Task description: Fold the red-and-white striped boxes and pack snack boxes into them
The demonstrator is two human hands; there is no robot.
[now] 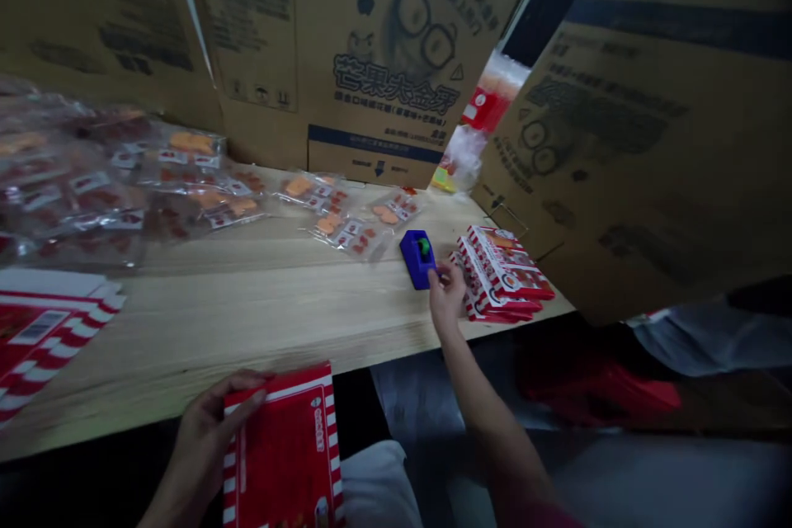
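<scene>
While left hand (pixel 214 421) holds pack (pixel 281 454) | right hand (pixel 449 297) narrow at dispenser (pixel 419 274), grip unclear | four-o'clock stacked packs (pixel 504 272) seemingly done | nine-o'clock pouches (pixel 117 190) likely pending

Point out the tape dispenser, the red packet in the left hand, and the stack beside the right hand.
Tape dispenser (pixel 414 265): head view, on its blue body.
Red packet (pixel 282 450): head view, middle of its red face.
Stack (pixel 508 271): head view, on its printed top.
</scene>
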